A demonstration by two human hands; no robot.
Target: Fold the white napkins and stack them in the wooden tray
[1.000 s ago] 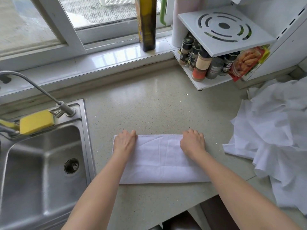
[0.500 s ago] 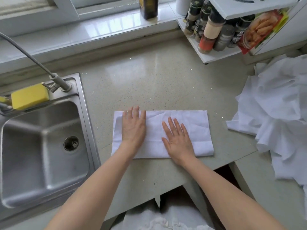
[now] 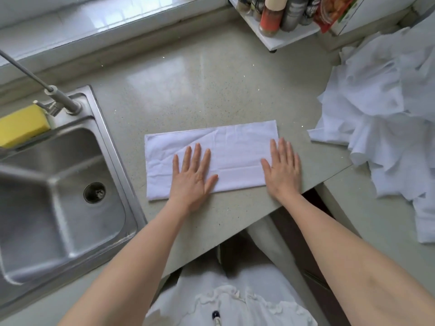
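A white napkin (image 3: 226,149), folded into a long rectangle, lies flat on the speckled counter (image 3: 188,90) in front of me. My left hand (image 3: 191,177) presses flat on its lower left part with straight, spread fingers. My right hand (image 3: 282,170) lies flat over the napkin's right end, fingers straight, partly on the counter. A crumpled pile of white napkins (image 3: 386,128) sits at the right. No wooden tray is in view.
A steel sink (image 3: 47,196) with a tap (image 3: 54,95) and a yellow sponge (image 3: 21,128) is at the left. A white rack of spice jars (image 3: 277,17) stands at the back right. The counter's front edge runs diagonally just below my right hand.
Both hands went from curled at the napkin's far edge to flat on it. My right hand then slid to the napkin's right end. The camera tilted further down.
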